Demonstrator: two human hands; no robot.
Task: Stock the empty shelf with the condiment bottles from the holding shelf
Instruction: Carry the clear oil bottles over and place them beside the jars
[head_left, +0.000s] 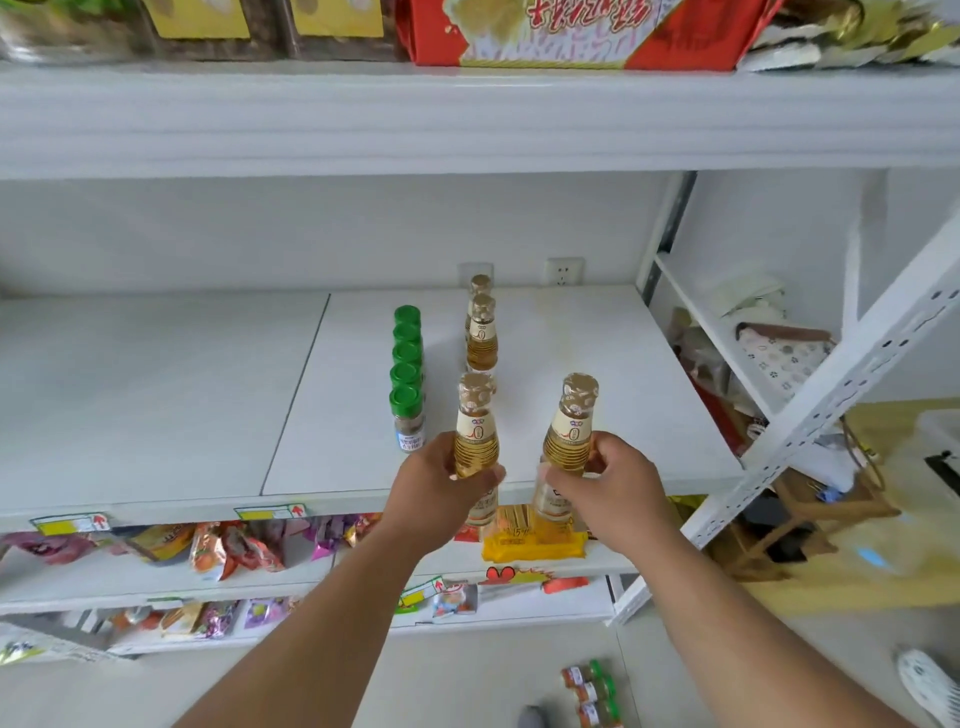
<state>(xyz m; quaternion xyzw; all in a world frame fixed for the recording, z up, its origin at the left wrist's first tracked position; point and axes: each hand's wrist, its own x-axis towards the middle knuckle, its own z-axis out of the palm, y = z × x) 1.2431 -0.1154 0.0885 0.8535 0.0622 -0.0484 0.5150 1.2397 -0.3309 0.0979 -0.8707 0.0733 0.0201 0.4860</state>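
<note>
My left hand (436, 486) grips a gold-capped bottle of amber liquid (475, 426) by its body, upright, at the front edge of the white shelf (597, 405). My right hand (605, 486) grips a second such bottle (571, 423), tilted slightly right. Behind them two more gold-capped bottles (482, 332) stand in a line toward the back wall. Left of these, a row of several green-lidded spice jars (407, 374) runs front to back.
The left shelf panel (145, 395) is bare. Snack packets (218, 551) fill the lower shelves, with a yellow pack (535, 540) below my hands. Small jars (592, 691) lie on the floor. A white perforated upright (831, 389) slants at the right. A red box (571, 31) sits overhead.
</note>
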